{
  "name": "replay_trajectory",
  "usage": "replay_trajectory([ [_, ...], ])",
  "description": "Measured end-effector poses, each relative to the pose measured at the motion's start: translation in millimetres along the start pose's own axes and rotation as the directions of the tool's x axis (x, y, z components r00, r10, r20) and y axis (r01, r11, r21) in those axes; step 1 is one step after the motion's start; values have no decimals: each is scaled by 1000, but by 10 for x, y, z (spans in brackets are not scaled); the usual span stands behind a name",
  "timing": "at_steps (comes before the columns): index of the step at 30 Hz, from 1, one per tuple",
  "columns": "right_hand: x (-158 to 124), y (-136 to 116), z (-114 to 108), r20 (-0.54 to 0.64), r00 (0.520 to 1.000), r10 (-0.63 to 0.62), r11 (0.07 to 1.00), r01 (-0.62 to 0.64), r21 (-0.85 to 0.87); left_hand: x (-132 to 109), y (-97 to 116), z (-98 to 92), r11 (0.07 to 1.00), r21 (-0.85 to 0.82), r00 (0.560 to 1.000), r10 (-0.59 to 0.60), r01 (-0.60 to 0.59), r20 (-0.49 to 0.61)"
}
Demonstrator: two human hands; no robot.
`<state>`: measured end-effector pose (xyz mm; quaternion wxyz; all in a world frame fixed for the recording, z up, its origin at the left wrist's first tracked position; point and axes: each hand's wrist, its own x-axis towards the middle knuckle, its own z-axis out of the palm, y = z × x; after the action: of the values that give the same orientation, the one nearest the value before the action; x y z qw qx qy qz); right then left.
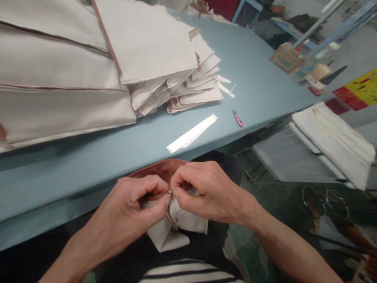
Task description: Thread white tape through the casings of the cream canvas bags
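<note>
Both my hands meet over my lap, below the front edge of the blue table [88,157]. My left hand [132,208] and my right hand [203,192] are each closed in a pinch on the top edge of a cream cloth bag [176,230] with a brown lining [161,169]. The fingertips touch at a small spot on the brown trim. The bag's lower corner hangs folded between my wrists.
Tall stacks of folded cream bags [73,70] with brown trim fill the table's left and middle. A white cloth strip [193,133] and a small pink thread snip [238,118] lie near the front edge. A pile of white strips [335,139] rests on a stand at right.
</note>
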<state>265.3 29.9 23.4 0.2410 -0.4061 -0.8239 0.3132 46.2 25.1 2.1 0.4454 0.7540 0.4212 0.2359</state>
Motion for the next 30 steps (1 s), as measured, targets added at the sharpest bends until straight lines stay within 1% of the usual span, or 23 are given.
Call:
replay_trajectory([
  [2,10,7,0,27,999,-23,998,24,-51,14,16,-28,1000,27,1000,-5,4,24],
  [4,13,-1,-1,37,999,-33,998,35,-57,25,39,-50,998,68,1000,2,-3,24],
  [6,12,-25,1,19,1000,-19,1000,19,-4,32,58,-59,996,83,1000,22,-22,2],
  [8,15,-58,11,3,1000,22,999,-22,44,29,72,-57,996,76,998,46,-43,-37],
  [10,26,-89,27,24,998,56,998,-57,33,14,87,-52,994,81,994,77,-71,-73],
  [13,56,-119,42,80,996,46,999,-48,19,-22,128,-61,985,134,985,129,-113,-116],
  [17,92,-136,2,84,996,32,990,-44,137,-51,200,-98,972,183,974,177,-151,-140],
  [19,105,-139,-31,102,994,45,984,-62,167,-53,217,-111,979,155,979,154,-133,-133],
  [22,119,-136,-56,127,990,61,972,-88,217,-53,210,-113,993,90,987,85,-73,-138],
  [26,124,-115,-31,117,987,114,960,-140,244,-54,178,-119,999,41,987,31,-25,-158],
  [28,123,-86,-13,126,983,134,947,-164,276,-50,163,-142,1000,3,991,11,-11,-133],
  [30,121,-40,-2,163,974,158,915,-207,347,-46,146,-172,999,-30,997,-17,14,-81],
])
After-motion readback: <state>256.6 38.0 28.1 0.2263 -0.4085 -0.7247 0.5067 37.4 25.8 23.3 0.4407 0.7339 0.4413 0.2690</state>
